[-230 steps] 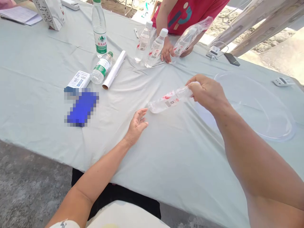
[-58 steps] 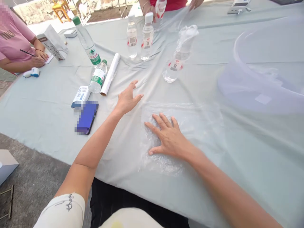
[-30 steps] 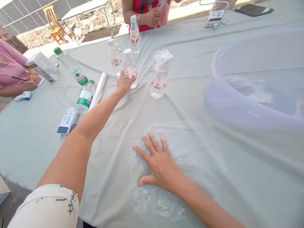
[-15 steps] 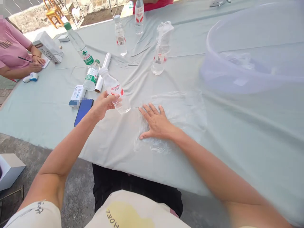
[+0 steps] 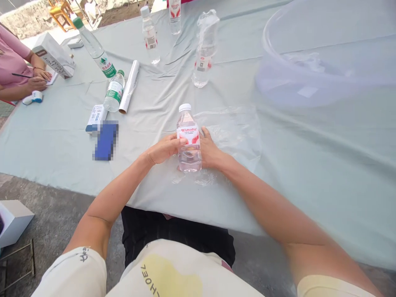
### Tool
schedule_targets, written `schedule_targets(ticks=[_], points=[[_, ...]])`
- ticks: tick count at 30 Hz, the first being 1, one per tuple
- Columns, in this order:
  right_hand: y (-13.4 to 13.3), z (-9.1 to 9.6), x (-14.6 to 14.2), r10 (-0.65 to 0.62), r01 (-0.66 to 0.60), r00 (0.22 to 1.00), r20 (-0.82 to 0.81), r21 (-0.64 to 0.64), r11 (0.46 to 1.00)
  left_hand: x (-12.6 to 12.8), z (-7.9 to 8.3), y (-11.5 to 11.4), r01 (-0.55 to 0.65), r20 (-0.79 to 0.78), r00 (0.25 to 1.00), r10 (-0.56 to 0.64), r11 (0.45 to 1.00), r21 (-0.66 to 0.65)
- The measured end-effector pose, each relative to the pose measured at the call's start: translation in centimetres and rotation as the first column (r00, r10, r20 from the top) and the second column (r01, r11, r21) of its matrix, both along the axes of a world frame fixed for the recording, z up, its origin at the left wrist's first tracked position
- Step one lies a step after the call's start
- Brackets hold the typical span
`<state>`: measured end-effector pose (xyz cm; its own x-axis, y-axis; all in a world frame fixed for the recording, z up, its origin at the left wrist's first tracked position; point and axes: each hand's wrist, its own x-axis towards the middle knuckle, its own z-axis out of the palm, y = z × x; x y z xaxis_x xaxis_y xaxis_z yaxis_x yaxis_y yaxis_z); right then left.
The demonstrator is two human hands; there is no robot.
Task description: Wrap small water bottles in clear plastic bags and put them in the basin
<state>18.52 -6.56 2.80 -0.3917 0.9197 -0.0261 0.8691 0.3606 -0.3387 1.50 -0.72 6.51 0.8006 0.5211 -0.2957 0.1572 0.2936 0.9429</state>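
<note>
Left hand (image 5: 167, 149), curled round a white-capped bottle (image 5: 189, 156), has brought it rightward, in front of the right hand (image 5: 212, 153). That one, partly hidden, lies spread on clear film (image 5: 239, 126), gripping nothing. Bottle and film seem paired now. Labels: box (image 5: 55, 53) far beyond left hand, "Super Meal"; bottle at left thumb, red "Wahaha".

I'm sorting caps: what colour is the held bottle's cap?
The cap is white; the head view shows it best.
</note>
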Motion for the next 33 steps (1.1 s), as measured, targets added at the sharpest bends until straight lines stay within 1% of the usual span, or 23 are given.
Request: schedule_targets(ticks=[2, 5, 8, 11, 14, 16, 18, 20, 21, 23, 25, 27, 29, 31, 33], points=[[0.1, 0.3, -0.1, -0.022, 0.022, 1.000, 0.007, -0.038, 0.999, -0.8, -0.2, 0.2, -0.006, -0.014, 1.000, 0.006, 1.000, -0.005], [0.3, 0.6, 0.0, -0.038, 0.038, 0.999, 0.000, -0.061, 0.997, -1.3, 0.4, 0.1, 0.017, -0.067, 0.998, -0.016, 1.000, 0.019], [0.4, 0.5, 0.6, -0.023, 0.021, 0.999, -0.042, -0.059, 0.998, -1.3, 1.5, -0.2, 0.047, -0.158, 0.987, -0.028, 0.993, 0.112], [0.5, 0.5, 1.5, 0.014, -0.018, 0.994, -0.112, -0.034, 0.999, -1.3, 2.4, -0.2, 0.088, -0.320, 0.947, -0.009, 0.969, 0.232], [0.6, 0.8, 2.1, 0.043, -0.049, 0.987, -0.154, -0.034, 0.998, -1.7, 2.8, -0.3, 0.152, -0.456, 0.890, -0.001, 0.943, 0.294], [0.6, 1.2, 2.4, 0.049, -0.058, 0.982, -0.180, -0.046, 0.997, -1.8, 2.8, -0.5, 0.164, -0.498, 0.867, 0.012, 0.937, 0.309], [0.7, 1.5, 2.7, 0.039, -0.053, 0.973, -0.228, -0.054, 0.997, -1.9, 2.6, -0.6, 0.143, -0.508, 0.861, 0.041, 0.937, 0.318], [0.6, 1.7, 3.1, 0.002, -0.016, 0.956, -0.295, -0.046, 0.999, -1.8, 2.4, -0.8, 0.109, -0.500, 0.863, 0.075, 0.938, 0.329], [0.6, 1.7, 3.3, -0.032, 0.023, 0.945, -0.325, -0.032, 0.999, -1.7, 2.2, -0.9, 0.094, -0.494, 0.865, 0.090, 0.937, 0.335], [0.3, 1.7, 3.7, -0.134, 0.147, 0.917, -0.375, 0.007, 0.989, -1.4, 2.0, -0.9, 0.069, -0.499, 0.858, 0.125, 0.933, 0.352], [-0.2, 1.8, 3.8, -0.257, 0.294, 0.874, -0.413, 0.026, 0.956, -0.9, 1.7, -1.0, 0.064, -0.535, 0.830, 0.160, 0.925, 0.375], [-0.9, 2.3, 3.5, -0.374, 0.413, 0.818, -0.436, -0.005, 0.911, -0.6, 1.4, -1.1, 0.054, -0.549, 0.812, 0.197, 0.912, 0.406], [-1.8, 2.9, 2.8, -0.447, 0.446, 0.792, -0.416, -0.106, 0.889, -0.4, 1.1, -1.1, 0.017, -0.507, 0.830, 0.233, 0.897, 0.441], [-2.9, 3.4, 1.9, -0.463, 0.414, 0.816, -0.345, -0.211, 0.886, -0.3, 0.9, -0.9, -0.026, -0.460, 0.854, 0.242, 0.903, 0.428], [-3.8, 3.8, 1.0, -0.451, 0.381, 0.848, -0.278, -0.273, 0.883, -0.3, 0.8, -0.5, -0.035, -0.471, 0.855, 0.220, 0.928, 0.371]])
